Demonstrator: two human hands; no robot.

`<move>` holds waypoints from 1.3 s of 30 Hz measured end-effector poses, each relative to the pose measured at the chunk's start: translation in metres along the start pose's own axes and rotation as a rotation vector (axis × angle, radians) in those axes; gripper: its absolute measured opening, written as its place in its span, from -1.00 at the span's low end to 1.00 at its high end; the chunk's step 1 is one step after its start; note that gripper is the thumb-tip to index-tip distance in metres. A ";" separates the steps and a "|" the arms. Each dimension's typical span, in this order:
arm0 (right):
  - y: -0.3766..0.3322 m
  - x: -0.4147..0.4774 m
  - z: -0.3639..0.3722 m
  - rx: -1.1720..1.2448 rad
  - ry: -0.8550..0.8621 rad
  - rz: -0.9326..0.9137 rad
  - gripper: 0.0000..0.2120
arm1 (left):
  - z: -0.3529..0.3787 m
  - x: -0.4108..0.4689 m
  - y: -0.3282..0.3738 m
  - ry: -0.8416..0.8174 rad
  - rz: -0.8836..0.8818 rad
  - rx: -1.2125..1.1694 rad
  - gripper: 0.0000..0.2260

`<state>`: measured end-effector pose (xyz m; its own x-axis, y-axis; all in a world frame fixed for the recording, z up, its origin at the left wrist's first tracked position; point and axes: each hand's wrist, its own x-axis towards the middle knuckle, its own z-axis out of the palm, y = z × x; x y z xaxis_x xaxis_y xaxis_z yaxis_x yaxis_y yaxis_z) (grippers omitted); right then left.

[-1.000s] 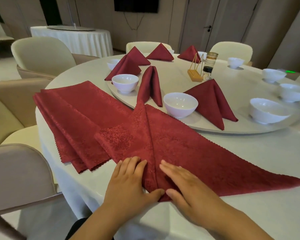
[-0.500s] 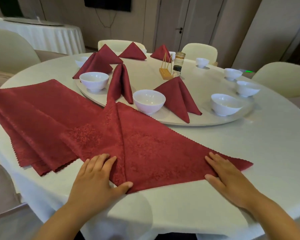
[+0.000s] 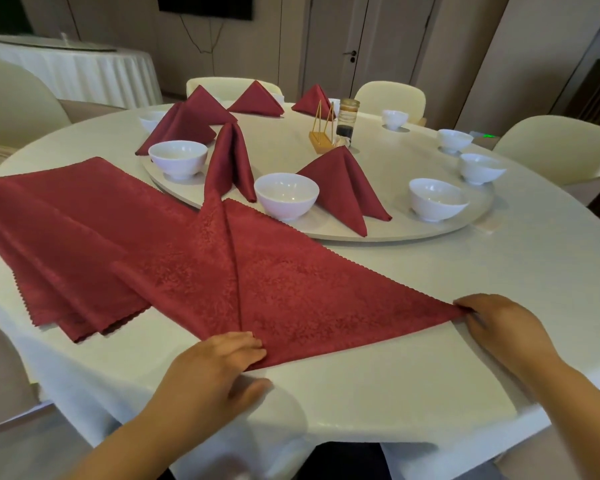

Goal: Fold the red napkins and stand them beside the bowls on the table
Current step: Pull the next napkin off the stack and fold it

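Observation:
A red napkin (image 3: 291,292) lies folded into a triangle on the white table, its left flap turned in to the middle crease. My left hand (image 3: 219,362) presses flat on the near point of the fold. My right hand (image 3: 492,323) pinches the napkin's right corner. Several folded red napkins stand on the turntable, one (image 3: 343,185) beside the near white bowl (image 3: 286,195) and another (image 3: 231,161) beside a bowl (image 3: 178,159) further left.
A stack of flat red napkins (image 3: 56,237) lies at the left. The round turntable (image 3: 413,233) also carries several bare white bowls at the right, a wooden holder (image 3: 323,133) and a jar (image 3: 347,121). Cream chairs ring the table.
My right hand slid from the middle of the napkin out to its right corner and took hold of it. My left hand stayed on the near point. The view turned left to right.

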<state>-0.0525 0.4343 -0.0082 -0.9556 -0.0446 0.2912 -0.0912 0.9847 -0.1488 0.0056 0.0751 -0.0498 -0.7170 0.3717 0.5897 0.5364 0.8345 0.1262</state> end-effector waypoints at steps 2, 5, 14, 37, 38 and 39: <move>-0.003 0.005 -0.007 0.010 0.028 -0.016 -0.81 | 0.000 0.003 0.001 0.007 -0.033 -0.020 -0.66; -0.006 0.011 -0.026 0.127 0.096 -0.045 -0.74 | 0.001 0.006 0.003 0.041 -0.036 -0.063 -0.73; -0.096 0.062 -0.104 0.567 0.022 -0.131 -0.72 | -0.008 0.014 -0.038 0.115 -0.135 -0.223 -0.50; -0.312 0.213 0.048 -0.157 -0.026 -0.420 -0.78 | 0.008 0.012 -0.063 0.010 -0.195 -0.127 -0.46; -0.313 0.216 0.049 -0.174 -0.041 -0.402 -0.78 | 0.009 0.013 -0.063 0.001 -0.185 -0.116 -0.46; -0.315 0.220 0.050 -0.188 -0.060 -0.383 -0.78 | 0.010 0.013 -0.063 -0.007 -0.176 -0.107 -0.46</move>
<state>-0.2479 0.1062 0.0550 -0.8776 -0.4176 0.2355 -0.3956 0.9083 0.1361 -0.0416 0.0312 -0.0578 -0.8069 0.2271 0.5452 0.4464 0.8390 0.3112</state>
